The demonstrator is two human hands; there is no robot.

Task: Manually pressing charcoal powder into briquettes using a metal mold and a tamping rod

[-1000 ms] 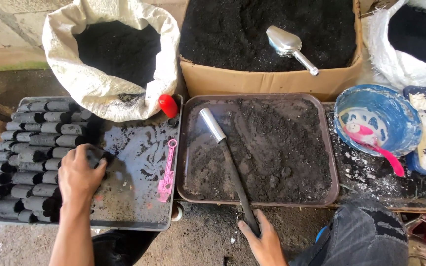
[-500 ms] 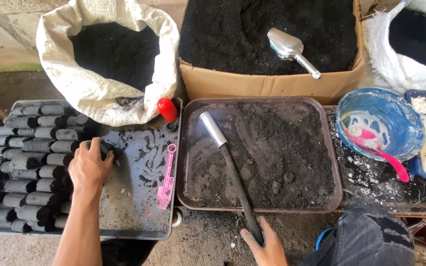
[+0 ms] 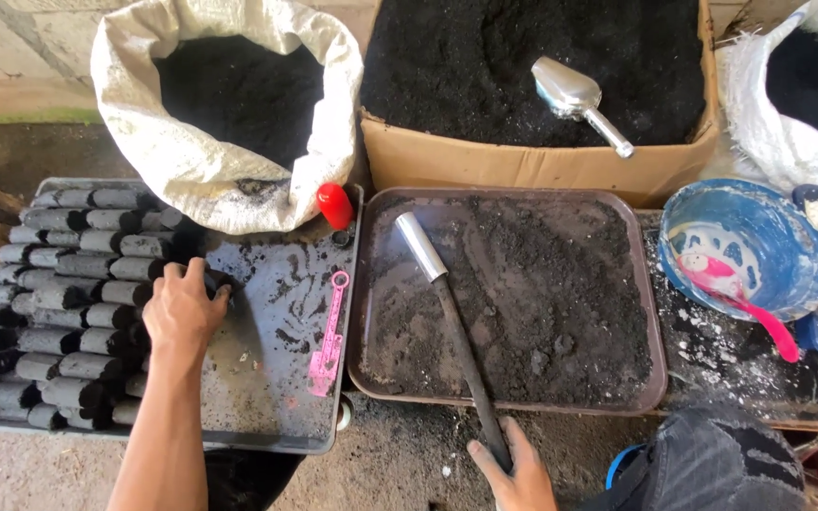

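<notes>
Left hand (image 3: 182,308) closes its fingers over a black briquette (image 3: 215,281), seating it against the rows on the grey tray (image 3: 281,416). Right hand (image 3: 518,468) grips the press tool (image 3: 447,317), whose tip rests in the brown tray (image 3: 641,284) of charcoal mix

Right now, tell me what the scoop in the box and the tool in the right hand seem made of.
Scoop: likely polished metal, bright silver and reflective. Tool in the right hand: dull silver tube tip, probably metal; dark shaft, soot-coated, material unclear.
</notes>
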